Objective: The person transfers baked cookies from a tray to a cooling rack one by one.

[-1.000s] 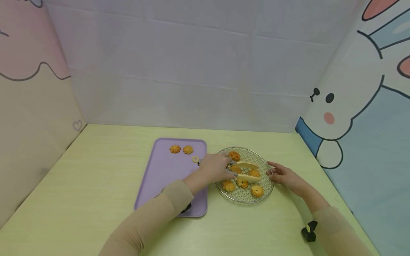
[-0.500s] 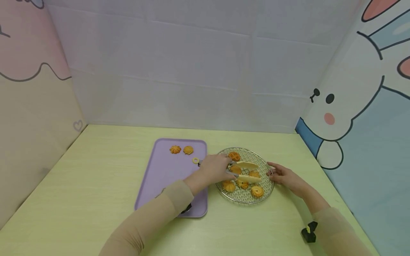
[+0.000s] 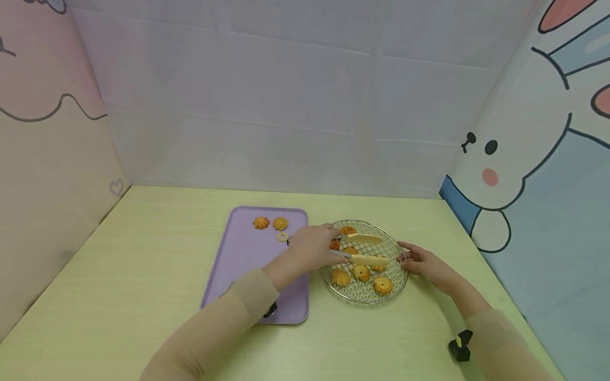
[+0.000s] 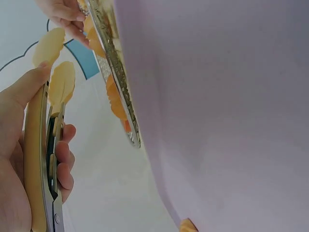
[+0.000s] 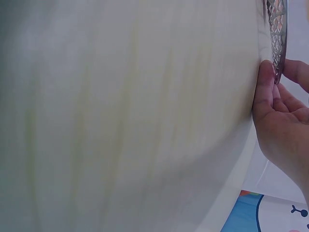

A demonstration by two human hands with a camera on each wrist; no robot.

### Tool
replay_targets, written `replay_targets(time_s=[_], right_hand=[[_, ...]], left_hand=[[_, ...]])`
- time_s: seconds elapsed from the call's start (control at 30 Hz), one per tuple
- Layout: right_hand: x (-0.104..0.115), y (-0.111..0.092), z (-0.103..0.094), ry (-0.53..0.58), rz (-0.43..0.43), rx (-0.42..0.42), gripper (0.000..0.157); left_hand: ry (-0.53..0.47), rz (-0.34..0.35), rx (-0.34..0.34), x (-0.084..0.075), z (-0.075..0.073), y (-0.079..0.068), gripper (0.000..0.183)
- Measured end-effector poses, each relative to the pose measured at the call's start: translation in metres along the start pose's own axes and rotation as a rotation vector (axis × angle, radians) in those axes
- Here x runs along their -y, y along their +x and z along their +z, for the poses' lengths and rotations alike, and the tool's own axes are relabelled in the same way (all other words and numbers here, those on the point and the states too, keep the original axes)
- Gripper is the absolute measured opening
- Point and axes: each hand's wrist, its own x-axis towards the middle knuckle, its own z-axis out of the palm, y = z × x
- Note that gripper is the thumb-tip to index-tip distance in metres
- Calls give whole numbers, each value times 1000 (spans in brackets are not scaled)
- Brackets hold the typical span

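My left hand (image 3: 312, 246) grips a pair of tongs (image 3: 369, 260) with pale yellow tips. The tips are spread apart over a round wire mesh rack (image 3: 370, 301), and nothing sits between them in the left wrist view. Several golden cookies lie on the rack, among them a round swirled one (image 3: 383, 285) and a ridged one (image 3: 340, 277). Part of the rack's left side is hidden behind the left hand. At the rack's right edge my right hand (image 3: 425, 267) pinches the rim, thumb and fingers on either side of it in the right wrist view.
To the left of the rack lies a purple tray (image 3: 238, 254), partly covered by the left forearm. Two cookies (image 3: 260, 223) rest near its far edge. The tongs' ring end (image 3: 283, 237) hangs over it. White and cartoon-printed panels (image 3: 238, 106) stand around the yellow table (image 3: 143, 264).
My left hand and the tongs have shifted slightly left and away from me, uncovering a reddish-orange piece on the rack. The right hand has stayed at the rim.
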Motion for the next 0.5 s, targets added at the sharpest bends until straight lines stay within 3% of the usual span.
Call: replay_targets(time_s=[0.5], right_hand=[[1,-1,1,3,9,1,67]], left_hand=[[-89,-88,-14,14,-12,-9,79]])
